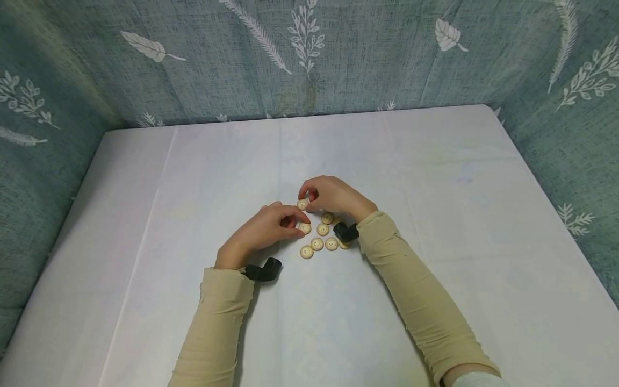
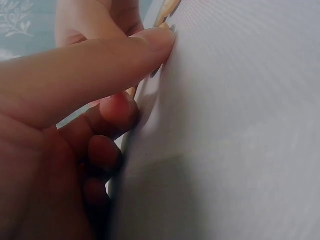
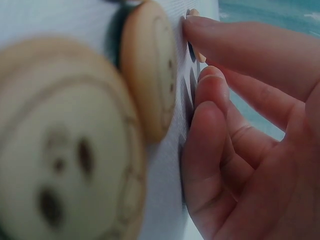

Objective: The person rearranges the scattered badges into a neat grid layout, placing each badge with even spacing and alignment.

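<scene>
My left hand (image 1: 263,230) pinches a round, beige wooden button (image 1: 304,228) between thumb and forefinger, flat on the white table. Just beyond it, my right hand (image 1: 335,195) has another such button (image 1: 302,204) between its thumb and fingertips, at table level. Close up in the right wrist view, a large button (image 3: 70,150) shows a raised rim and dark holes, with a second button (image 3: 150,70) beside it. The thumb (image 2: 150,42) in the left wrist view hides most of the button at its tip.
Several more loose buttons (image 1: 317,244) lie below and right of the hands, some partly covered by the black strap piece (image 1: 346,232) at my right wrist. The white tabletop (image 1: 145,322) meets a green leaf-patterned curtain (image 1: 362,59) at the back and sides.
</scene>
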A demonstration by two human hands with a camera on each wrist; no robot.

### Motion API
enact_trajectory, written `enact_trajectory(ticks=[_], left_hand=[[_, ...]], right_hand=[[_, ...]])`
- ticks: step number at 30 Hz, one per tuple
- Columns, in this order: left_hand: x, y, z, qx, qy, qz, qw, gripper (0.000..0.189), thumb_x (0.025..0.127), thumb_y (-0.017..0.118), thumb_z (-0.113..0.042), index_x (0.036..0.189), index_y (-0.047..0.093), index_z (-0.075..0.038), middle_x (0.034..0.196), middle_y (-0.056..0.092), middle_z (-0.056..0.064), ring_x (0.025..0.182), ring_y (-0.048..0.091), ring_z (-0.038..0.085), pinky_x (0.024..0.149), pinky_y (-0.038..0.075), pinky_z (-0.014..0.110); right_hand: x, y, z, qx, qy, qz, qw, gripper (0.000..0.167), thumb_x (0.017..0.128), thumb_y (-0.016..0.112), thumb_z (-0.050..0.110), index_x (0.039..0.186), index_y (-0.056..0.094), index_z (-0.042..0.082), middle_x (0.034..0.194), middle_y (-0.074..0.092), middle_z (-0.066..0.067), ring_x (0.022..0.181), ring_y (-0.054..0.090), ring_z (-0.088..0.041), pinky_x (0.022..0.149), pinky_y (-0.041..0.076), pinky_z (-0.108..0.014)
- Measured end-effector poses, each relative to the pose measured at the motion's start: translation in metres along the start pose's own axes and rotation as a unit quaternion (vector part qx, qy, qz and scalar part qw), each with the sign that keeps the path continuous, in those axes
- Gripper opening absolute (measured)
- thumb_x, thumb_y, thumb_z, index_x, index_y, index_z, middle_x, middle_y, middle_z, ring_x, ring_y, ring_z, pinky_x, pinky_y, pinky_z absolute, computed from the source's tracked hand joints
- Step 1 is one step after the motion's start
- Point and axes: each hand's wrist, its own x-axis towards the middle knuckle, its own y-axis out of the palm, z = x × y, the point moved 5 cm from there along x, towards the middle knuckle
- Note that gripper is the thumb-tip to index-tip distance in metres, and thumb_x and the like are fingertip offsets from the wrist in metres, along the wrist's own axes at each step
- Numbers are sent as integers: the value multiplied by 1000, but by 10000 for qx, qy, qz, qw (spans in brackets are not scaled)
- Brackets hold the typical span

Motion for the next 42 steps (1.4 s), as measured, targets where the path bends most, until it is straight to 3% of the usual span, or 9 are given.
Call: enact_trajectory(ticks=[15,21,29,42], left_hand=[[0,1,2,-52,-102,-20,9999,19,78,69,-26,96,65,-26,70,51,-5,68,42,14,62,33,31],[0,1,1,-57,-147,-14,9999,18,78,69,-27,96,66,-26,71,51,-4,69,42,14,62,34,31],[-1,2,1,-117,-186,4,9998,18,78,69,-26,96,66,-25,71,51,-4,69,42,15,62,34,31],[-1,3,2,-127,-172,-11,9998,18,77,70,-27,95,65,-26,70,51,-4,69,42,15,62,34,30]], right_hand=[[-1,0,0,4,-123,-3,9999,18,82,64,15,100,61,16,79,53,-2,70,46,-16,64,37,-28],[-4,-5,-4,178,-182,145,9996,23,83,63,20,106,59,17,82,56,-1,70,50,-17,64,40,-29],[-11,-18,-18,211,116,137,9996,28,89,54,31,114,55,19,96,58,1,74,56,-15,67,43,-30],[-30,-31,4,-251,-246,95,9993,34,88,55,33,118,54,17,101,58,0,90,53,-15,79,40,-33]])
